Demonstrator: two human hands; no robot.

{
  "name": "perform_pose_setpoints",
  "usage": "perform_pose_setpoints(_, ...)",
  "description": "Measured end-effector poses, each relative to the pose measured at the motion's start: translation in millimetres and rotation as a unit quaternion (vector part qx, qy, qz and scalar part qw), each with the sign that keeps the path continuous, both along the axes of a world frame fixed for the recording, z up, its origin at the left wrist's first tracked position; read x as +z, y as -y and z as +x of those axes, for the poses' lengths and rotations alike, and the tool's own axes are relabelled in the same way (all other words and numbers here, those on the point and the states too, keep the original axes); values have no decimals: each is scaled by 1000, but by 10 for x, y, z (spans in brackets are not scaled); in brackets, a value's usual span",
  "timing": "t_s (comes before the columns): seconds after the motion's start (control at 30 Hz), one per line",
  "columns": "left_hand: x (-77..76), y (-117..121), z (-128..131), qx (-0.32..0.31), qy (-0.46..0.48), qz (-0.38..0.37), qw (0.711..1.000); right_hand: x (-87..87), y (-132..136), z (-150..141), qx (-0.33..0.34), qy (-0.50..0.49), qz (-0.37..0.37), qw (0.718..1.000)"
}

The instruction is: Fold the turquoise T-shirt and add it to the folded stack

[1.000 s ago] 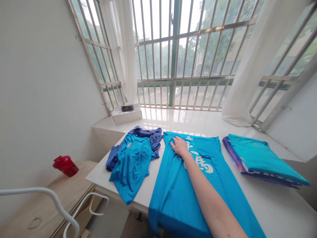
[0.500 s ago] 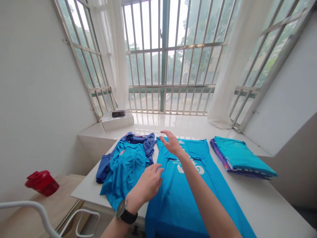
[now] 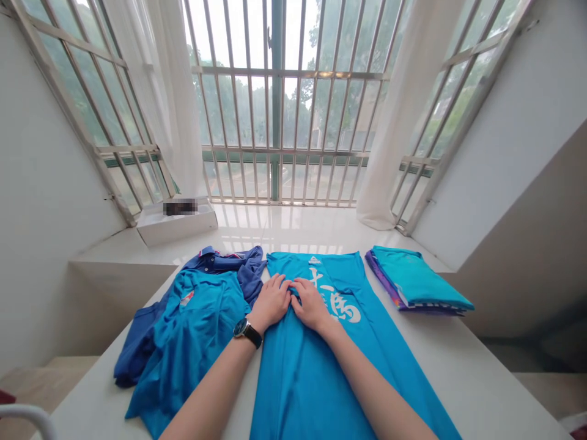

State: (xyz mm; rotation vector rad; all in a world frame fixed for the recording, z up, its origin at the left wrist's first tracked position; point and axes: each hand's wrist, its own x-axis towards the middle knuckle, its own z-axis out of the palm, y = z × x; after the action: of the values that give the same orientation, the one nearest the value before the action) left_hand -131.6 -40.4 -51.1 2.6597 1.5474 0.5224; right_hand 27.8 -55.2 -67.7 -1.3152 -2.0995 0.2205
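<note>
A blue T-shirt (image 3: 316,379) with white printed characters lies spread on the white table, its left side folded inward. My left hand (image 3: 274,299), with a black-strapped watch on the wrist, rests on the shirt's left edge, fingers stretched out over the cloth. Close beside it, my right hand (image 3: 310,304) touches the same part of the shirt, left of the print. Its thumb and fingers are apart, and its fingertips meet those of the left hand. A rumpled blue shirt (image 3: 197,330) lies to the left, over a dark blue collared shirt (image 3: 229,261).
A stack of folded clothes (image 3: 422,281), turquoise on top with purple below, sits at the right. An opened white box (image 3: 178,229) stands on the windowsill (image 3: 284,223) at the back left. Bars and white curtains (image 3: 380,140) frame the window. A white curved rail (image 3: 27,415) shows bottom left.
Both hands have come down and together onto the left edge of the T-shirt. Earlier they were apart above it. The view has shifted to the right, and the red container at left has mostly left view.
</note>
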Motion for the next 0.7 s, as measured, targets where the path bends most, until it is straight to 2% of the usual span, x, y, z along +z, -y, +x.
perform_pose_setpoints(0.1,-95,54,0,5,26,17,1000,-10,-11,1,-1,-10,-3,1000)
perform_pose_setpoints(0.23,5,81,-25,-3,44,25,999,-9,-37,47,-22,-24,-9,999)
perform_pose_setpoints(0.37,127,67,-91,-38,62,4,997,3,-53,106,-36,-22,-13,999)
perform_pose_setpoints(0.47,145,69,-126,-49,75,-2,996,20,-57,131,-45,-20,-16,999)
perform_pose_setpoints(0.7,136,70,-90,-30,67,-2,997,82,-49,113,-68,-31,8,997)
